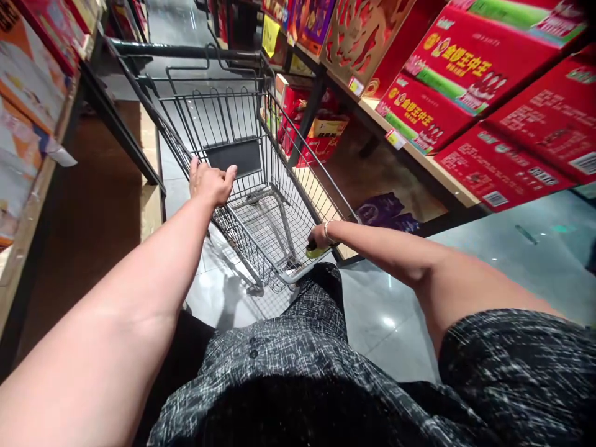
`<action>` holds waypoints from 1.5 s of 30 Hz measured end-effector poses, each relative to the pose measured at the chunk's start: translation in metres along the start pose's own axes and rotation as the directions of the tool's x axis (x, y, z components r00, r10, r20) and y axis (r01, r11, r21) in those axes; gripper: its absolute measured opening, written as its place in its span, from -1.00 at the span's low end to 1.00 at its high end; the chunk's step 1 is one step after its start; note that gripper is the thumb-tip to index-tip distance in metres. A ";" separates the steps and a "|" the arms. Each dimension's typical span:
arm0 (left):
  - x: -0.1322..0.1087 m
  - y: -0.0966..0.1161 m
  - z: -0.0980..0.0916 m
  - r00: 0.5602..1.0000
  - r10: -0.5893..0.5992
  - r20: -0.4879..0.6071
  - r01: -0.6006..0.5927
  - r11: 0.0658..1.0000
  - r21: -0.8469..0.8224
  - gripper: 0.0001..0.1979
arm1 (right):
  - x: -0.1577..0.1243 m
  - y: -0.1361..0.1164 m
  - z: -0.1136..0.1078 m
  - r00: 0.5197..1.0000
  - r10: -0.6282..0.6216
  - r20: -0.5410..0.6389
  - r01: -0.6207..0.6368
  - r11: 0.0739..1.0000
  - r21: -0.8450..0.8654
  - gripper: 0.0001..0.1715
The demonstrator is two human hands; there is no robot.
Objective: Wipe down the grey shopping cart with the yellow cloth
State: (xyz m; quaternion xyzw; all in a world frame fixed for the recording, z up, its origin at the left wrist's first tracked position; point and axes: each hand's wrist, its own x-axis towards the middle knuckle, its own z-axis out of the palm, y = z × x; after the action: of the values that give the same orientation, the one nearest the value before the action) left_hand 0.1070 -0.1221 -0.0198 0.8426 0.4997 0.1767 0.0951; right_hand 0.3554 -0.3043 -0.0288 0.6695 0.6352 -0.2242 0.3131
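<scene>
A metal shopping cart (274, 266) stands in front of me, its dark handle bar at the far end. My left hand (212, 184) is on the cart's left side rim, fingers curled over it and thumb raised. At the near right corner of the basket, my right hand (319, 236) is closed around a small yellow-green object with a dark top (315, 251). That object is low against the near wires and partly covered by the hand, so its exact kind is unclear. A bracelet circles the right wrist.
Shelves with red boxes (456, 56) line the right side, close to the cart. Another shelf (46, 186) with orange and white packages runs along the left. Purple bags (384, 211) lie low under the right shelf. Shiny tiled floor (382, 298) shows around the cart.
</scene>
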 end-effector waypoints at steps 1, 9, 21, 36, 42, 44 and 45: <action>-0.001 0.001 -0.001 1.000 -0.009 0.008 0.009 1.000 0.009 -0.24 | -0.003 -0.011 -0.001 0.997 -0.053 0.062 0.049 0.997 0.065 -0.68; -0.006 0.006 -0.008 0.999 -0.018 0.029 0.013 0.988 0.151 -0.14 | -0.073 -0.095 -0.001 0.943 -0.068 -0.326 0.275 0.711 0.647 -0.36; -0.001 -0.002 -0.002 0.998 -0.015 0.063 0.012 0.998 0.055 -0.10 | -0.060 -0.127 0.087 0.414 -0.038 -0.909 0.395 0.908 0.142 -0.19; -0.021 0.072 0.018 0.989 0.117 0.093 -0.109 0.990 -0.087 -0.25 | 0.002 0.079 0.091 0.108 0.105 -0.989 0.326 0.936 0.135 -0.29; -0.057 0.055 -0.015 0.927 0.372 0.036 -0.351 0.900 -0.260 -0.42 | 0.034 0.166 0.042 0.485 0.239 -0.842 0.215 0.900 0.379 -0.38; -0.074 0.028 -0.046 0.941 0.317 -0.120 -0.333 0.932 -0.144 -0.45 | 0.043 0.172 0.015 0.525 0.387 -0.758 0.081 0.863 0.498 -0.39; -0.083 0.012 -0.064 0.937 0.268 -0.226 -0.289 0.955 -0.068 -0.45 | 0.047 0.167 0.001 0.508 0.464 -0.726 0.026 0.834 0.552 -0.38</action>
State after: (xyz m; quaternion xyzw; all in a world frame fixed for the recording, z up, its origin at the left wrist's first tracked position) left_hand 0.0552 -0.2015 0.0261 0.8751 0.3732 0.3028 0.0567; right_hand 0.5255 -0.2711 -0.0400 0.8268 0.5308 0.0127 -0.1859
